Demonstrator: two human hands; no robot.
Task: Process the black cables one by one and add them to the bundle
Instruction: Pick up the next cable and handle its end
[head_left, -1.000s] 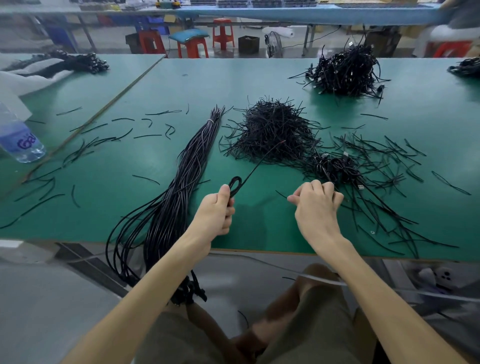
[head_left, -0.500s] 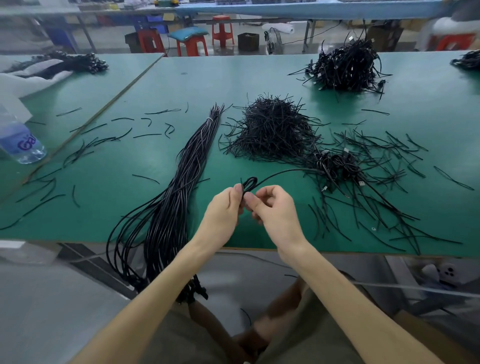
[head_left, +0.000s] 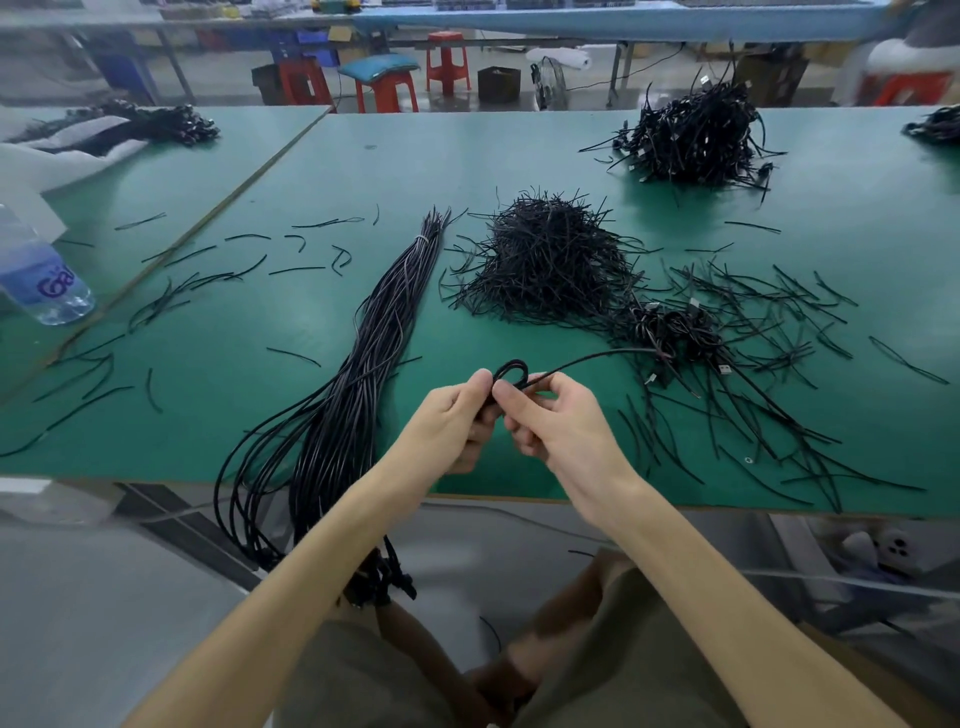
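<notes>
Presently my left hand (head_left: 451, 422) and right hand (head_left: 563, 428) are together, fingertips meeting. Both pinch one black cable (head_left: 511, 370) where it is doubled into a small loop that stands up between the two thumbs. Neither hand holds anything else. From the loop the cable's free length runs off to the right and slightly away from me, lifted off the counter (head_left: 519, 156). It ends in a small tangle of cables (head_left: 670, 330) beyond my right hand. Whether that end is free of the tangle I cannot tell.

The bundle (head_left: 363, 358) lies just to the left of my left hand, which is the nearer of the two. Its long axis runs away from me, leaning a little rightward at the far end, where one pale tie (head_left: 422, 240) binds it. Its near end hangs over the counter edge beside my left forearm. In my judgement the finished cable must travel leftward and be laid along that axis, so the left hand is better placed to carry it.

Count:
- one cable in hand;
- one bundle;
- one small tangle;
- one heap of short black strips (head_left: 545, 265) straight ahead of both hands;
- one larger tangle (head_left: 696, 137) far beyond the right hand;
- loose strips (head_left: 779, 312) scattered to both sides, too many to number;
- one water bottle (head_left: 39, 275) well off to the left.
</notes>
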